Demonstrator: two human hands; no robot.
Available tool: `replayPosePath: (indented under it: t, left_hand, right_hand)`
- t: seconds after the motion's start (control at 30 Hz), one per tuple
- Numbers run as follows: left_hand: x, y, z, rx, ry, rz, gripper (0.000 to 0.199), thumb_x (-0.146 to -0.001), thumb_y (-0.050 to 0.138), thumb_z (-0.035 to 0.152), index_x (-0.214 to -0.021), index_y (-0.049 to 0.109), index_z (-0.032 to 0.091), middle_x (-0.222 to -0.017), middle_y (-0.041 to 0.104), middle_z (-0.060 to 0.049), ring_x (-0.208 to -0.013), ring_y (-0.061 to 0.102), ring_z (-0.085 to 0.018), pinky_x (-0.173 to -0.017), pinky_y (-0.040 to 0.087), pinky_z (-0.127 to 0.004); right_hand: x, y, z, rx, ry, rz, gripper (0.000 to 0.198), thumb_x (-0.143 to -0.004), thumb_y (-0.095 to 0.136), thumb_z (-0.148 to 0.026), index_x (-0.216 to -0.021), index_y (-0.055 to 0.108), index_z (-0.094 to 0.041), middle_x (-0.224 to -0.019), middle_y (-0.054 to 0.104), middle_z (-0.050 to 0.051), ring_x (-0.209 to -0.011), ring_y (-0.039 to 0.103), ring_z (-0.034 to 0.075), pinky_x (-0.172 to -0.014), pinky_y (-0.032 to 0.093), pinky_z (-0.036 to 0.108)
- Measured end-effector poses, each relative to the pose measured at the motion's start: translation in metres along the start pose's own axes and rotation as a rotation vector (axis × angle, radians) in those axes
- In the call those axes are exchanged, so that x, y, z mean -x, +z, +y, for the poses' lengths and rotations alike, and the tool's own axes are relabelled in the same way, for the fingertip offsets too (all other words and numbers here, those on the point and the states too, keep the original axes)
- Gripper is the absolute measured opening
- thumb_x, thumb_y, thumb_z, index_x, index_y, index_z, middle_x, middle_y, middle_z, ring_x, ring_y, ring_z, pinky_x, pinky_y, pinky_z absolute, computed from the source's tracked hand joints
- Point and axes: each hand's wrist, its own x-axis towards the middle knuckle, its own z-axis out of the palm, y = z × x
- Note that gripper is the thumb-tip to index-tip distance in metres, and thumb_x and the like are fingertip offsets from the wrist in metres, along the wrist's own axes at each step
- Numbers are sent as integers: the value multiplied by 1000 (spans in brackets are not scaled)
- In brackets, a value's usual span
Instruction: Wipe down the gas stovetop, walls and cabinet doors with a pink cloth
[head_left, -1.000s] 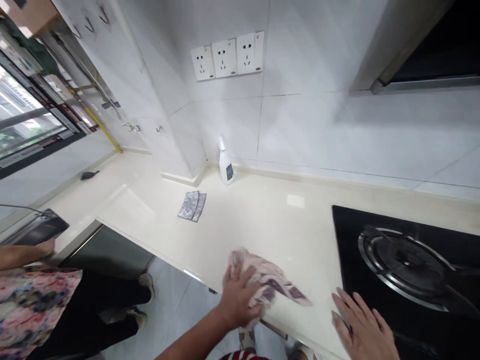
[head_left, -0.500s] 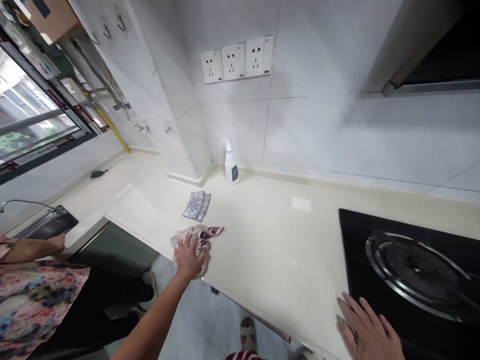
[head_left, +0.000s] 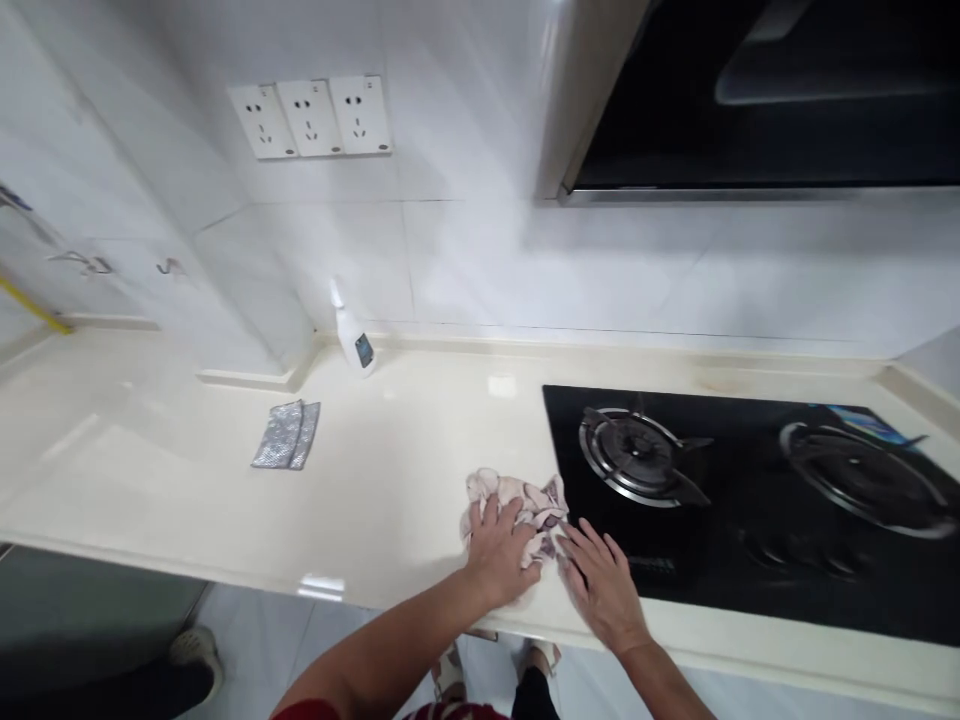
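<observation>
Pressing down with the left hand (head_left: 504,548), spread wide, on a crumpled pale pink and purple cloth (head_left: 517,490) on the shiny cream counter (head_left: 405,430). Resting the right hand (head_left: 602,588), fairly flat, close by the cloth, near the flat black glass stove (head_left: 712,565).

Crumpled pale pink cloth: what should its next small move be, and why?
Perhaps slide the crumpled pale pink cloth left along the glossy cream countertop: the bare left hand lies spread over it, and the black rectangular hob sits just to its right.
</observation>
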Motion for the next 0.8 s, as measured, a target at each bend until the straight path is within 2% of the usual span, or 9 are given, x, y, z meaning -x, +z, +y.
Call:
replayPosePath:
  t: [0.13,0.2,0.33,0.4,0.47,0.53,0.63,0.73,0.8]
  left_hand:
    - [-25,0,30,230,38,-114,75,-76,68,45,-146,43,31,-161,38,-7,-151,26,-38,-123,14,-69]
    - [-19,-2,22,305,68,-69,77,-79,63,34,-151,35,27,-163,33,-10,-152,29,-31,-125,25,-59]
    - [18,-11,-36,166,81,213,56,-92,48,24,-147,40,23,-161,36,-12,-151,32,-25,-121,37,-48]
    - [38,-16,-69,-27,86,360,46,-97,46,25,-143,44,23,-155,44,-13,-146,39,-26,-116,41,-49]
    - [53,-19,-94,-184,176,445,39,-98,51,25,-137,50,21,-148,51,-14,-142,44,-27,-110,45,-46]
    - [61,-21,-108,-272,254,474,33,-97,54,24,-130,56,21,-143,56,-13,-140,45,-27,-108,46,-44]
    - [63,-22,-111,-365,289,490,30,-95,57,25,-124,61,21,-139,59,-11,-138,47,-28,-105,45,-42]
    - [60,-22,-108,-429,297,509,30,-94,58,25,-123,62,22,-136,61,-10,-136,48,-27,-103,44,-40]
    - [59,-22,-108,-451,311,528,30,-93,58,24,-122,63,21,-134,62,-10,-135,49,-27,-103,43,-39]
  right_hand:
    - [-8,-11,-10,-240,268,328,38,-102,38,-35,-128,59,-18,-130,62,14,-123,57,23,-105,44,43]
    - [-14,-17,-28,-206,312,343,42,-101,41,-39,-136,55,-19,-143,51,17,-131,50,27,-107,43,47]
    - [-31,-17,-79,-6,194,-10,58,-89,61,-45,-145,50,-32,-164,25,10,-148,23,41,-112,31,60]
    - [-41,-15,-98,19,204,-189,63,-80,72,-47,-140,54,-37,-165,25,8,-149,16,47,-110,25,68]
    - [-50,-14,-105,-21,264,-304,57,-75,77,-44,-129,62,-36,-160,35,8,-144,23,48,-108,25,68]
    - [-52,-17,-101,-93,306,-322,41,-76,74,-33,-117,67,-32,-147,48,8,-134,38,40,-105,34,58]
    - [-41,-24,-79,-164,295,-169,32,-77,63,-19,-107,70,-28,-127,56,7,-114,50,29,-97,42,46]
    - [-24,-27,-56,-108,369,13,36,-79,58,-20,-113,69,-27,-131,52,10,-118,49,30,-99,43,47]
    - [-20,-22,-45,-20,476,24,44,-79,59,-23,-122,68,-28,-143,46,12,-129,44,36,-103,40,52]
